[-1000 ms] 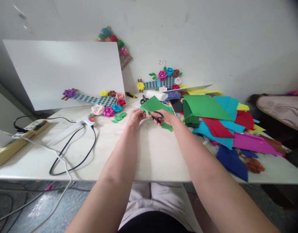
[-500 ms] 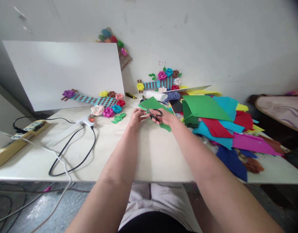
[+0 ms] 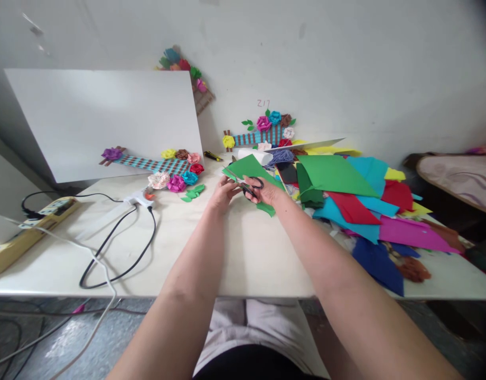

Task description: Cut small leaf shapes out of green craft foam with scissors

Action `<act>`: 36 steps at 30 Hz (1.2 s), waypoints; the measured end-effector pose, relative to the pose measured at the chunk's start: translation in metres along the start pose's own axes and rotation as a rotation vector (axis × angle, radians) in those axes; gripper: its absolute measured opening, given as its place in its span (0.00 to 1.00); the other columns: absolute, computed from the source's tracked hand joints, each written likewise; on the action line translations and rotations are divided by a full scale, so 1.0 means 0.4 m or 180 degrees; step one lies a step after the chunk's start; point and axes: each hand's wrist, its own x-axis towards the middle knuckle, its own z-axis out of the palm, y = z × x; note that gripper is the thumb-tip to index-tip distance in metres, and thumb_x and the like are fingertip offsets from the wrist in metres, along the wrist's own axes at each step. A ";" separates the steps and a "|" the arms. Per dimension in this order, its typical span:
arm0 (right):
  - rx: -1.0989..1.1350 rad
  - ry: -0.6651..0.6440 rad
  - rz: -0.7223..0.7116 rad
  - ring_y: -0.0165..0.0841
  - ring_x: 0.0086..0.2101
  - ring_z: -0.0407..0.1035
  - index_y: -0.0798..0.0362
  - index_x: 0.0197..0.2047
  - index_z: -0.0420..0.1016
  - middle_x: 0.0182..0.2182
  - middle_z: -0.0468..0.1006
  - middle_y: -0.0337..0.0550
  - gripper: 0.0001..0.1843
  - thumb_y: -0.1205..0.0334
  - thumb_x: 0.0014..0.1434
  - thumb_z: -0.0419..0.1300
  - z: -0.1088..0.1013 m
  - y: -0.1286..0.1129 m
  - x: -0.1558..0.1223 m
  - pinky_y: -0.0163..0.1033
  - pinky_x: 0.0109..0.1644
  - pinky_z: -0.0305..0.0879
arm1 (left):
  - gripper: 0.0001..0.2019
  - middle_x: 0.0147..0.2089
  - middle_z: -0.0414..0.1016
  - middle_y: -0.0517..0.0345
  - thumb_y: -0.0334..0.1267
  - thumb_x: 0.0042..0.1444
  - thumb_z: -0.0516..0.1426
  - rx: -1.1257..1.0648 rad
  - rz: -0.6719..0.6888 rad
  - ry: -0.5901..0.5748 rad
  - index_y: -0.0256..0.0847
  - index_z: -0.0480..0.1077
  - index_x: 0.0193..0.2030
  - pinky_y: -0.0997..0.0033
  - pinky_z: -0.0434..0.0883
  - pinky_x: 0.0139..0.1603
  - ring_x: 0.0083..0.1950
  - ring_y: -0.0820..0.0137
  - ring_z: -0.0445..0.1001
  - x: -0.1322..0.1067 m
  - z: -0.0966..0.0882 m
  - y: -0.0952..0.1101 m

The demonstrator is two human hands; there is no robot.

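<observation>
My right hand (image 3: 267, 193) grips black-handled scissors (image 3: 251, 186), whose blades point left into a sheet of green paper (image 3: 249, 167). My left hand (image 3: 222, 193) pinches the near left edge of that green paper, close to the blades. Both hands hover over the far middle of a pale table (image 3: 246, 248). A strip of the same green hangs below my right hand.
A heap of coloured paper sheets (image 3: 357, 200) covers the table's right side. Paper-flower crafts (image 3: 175, 171) and small green paper leaves (image 3: 193, 192) lie left of my hands. A white board (image 3: 104, 119) leans on the wall. A power strip (image 3: 25, 224) and cables (image 3: 116, 243) lie at left.
Both hands have shifted slightly left and away from me with the green paper and scissors; the paper is lifted a little higher.
</observation>
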 end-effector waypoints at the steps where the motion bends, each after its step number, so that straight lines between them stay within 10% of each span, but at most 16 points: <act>1: -0.0012 0.0009 0.0041 0.23 0.11 0.58 0.55 0.31 0.67 0.15 0.70 0.36 0.24 0.40 0.54 0.57 0.000 0.001 0.001 0.28 0.12 0.49 | 0.19 0.33 0.73 0.60 0.32 0.38 0.61 -0.0014 -0.0005 0.0045 0.39 0.66 0.41 0.65 0.69 0.45 0.36 0.71 0.73 0.002 -0.001 -0.001; 27: -0.0593 0.0154 -0.0258 0.23 0.12 0.62 0.58 0.35 0.68 0.17 0.72 0.37 0.23 0.44 0.53 0.60 -0.002 0.016 -0.012 0.27 0.12 0.47 | 0.11 0.33 0.76 0.53 0.35 0.42 0.64 0.0313 -0.0265 -0.0193 0.35 0.69 0.32 0.68 0.69 0.42 0.35 0.70 0.74 -0.001 0.007 -0.009; 36: -0.0594 0.0448 -0.0411 0.22 0.10 0.59 0.56 0.29 0.67 0.15 0.70 0.34 0.18 0.47 0.53 0.59 0.008 0.085 -0.002 0.28 0.11 0.46 | 0.09 0.23 0.69 0.62 0.28 0.39 0.62 0.0855 -0.0337 0.0185 0.35 0.69 0.29 0.78 0.56 0.19 0.19 0.80 0.62 -0.002 -0.008 -0.018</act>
